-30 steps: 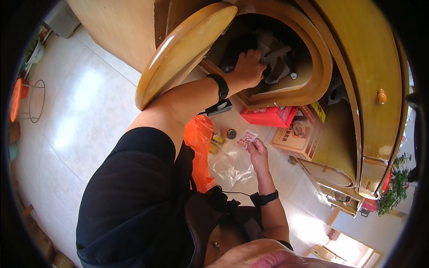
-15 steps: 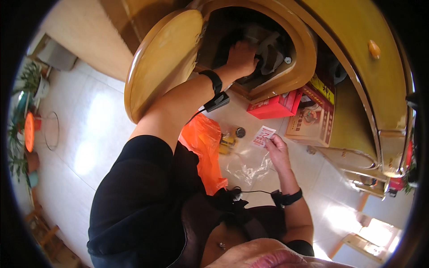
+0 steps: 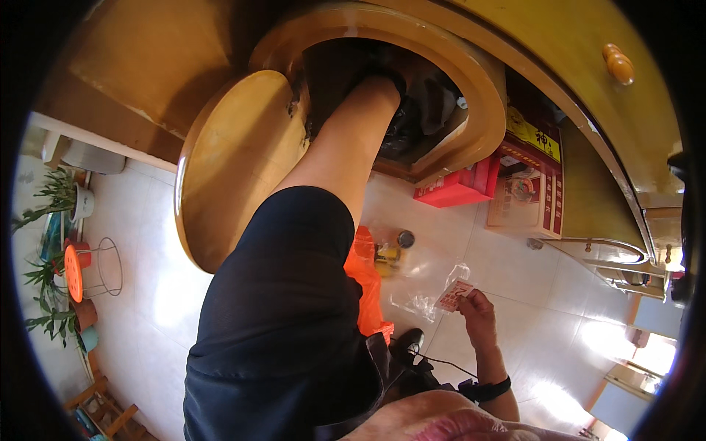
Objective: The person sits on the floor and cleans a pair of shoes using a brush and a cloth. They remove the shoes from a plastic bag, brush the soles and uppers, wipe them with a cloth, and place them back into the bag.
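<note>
My left forearm [image 3: 344, 136] reaches deep into the wooden cabinet [image 3: 482, 95] through its rounded opening. The wrist, with a black band, is just inside, and the left hand beyond it is lost in the dark interior. Close to that wrist lie dark plastic bags [image 3: 435, 106]. The cabinet's rounded door [image 3: 232, 162] hangs open left of my arm. Low on the right, my right hand [image 3: 479, 317] is closed, pinching a small white card with red print [image 3: 451, 295] between thumb and fingers, above the tiled floor.
A red box [image 3: 457, 185] and a printed carton [image 3: 518, 195] stand right of the opening. Below are an orange plastic bag [image 3: 370, 290], clear wrapping [image 3: 415, 305], a yellow item [image 3: 386, 253] and a dark round lid [image 3: 405, 239]. Potted plants [image 3: 59, 195] line the left.
My left arm has gone deeper into the cabinet, so its hand no longer shows. My right hand has moved lower in the picture with the card. The whole view has shifted.
</note>
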{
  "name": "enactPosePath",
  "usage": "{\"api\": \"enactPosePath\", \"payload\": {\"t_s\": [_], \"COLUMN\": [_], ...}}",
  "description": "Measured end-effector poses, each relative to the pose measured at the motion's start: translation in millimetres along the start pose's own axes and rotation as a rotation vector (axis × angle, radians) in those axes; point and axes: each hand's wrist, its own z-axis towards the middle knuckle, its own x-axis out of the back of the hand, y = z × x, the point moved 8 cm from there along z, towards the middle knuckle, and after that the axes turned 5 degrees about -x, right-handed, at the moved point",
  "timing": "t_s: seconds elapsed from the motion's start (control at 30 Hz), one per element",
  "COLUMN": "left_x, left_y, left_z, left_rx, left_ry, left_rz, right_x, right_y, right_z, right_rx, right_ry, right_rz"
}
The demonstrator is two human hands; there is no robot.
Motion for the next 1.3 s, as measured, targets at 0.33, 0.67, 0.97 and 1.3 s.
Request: {"api": "enactPosePath", "payload": {"t_s": [0.33,0.67,0.97,1.3], "left_x": [9,-9,17,-9], "left_y": [-31,6,2,-39], "left_z": [1,-91,-65,-10], "left_rx": [-0.042,0.115,-0.102,0.159], "left_ry": [0.353,0.316,0.36,0.09], "left_rz": [-0.199,-0.446,0.292,0.053], "right_x": [-28,-47,-54,-41], "right_y": [-8,-18,-20,-1], "right_z": [13,42,49,31], "right_rx": [0.057,0.186,0.234,0.109], "right_ry": [-0.118,-0.168,-0.163,-0.162], "right_rz": [-0.092,-0.216,-0.262,-0.17]}}
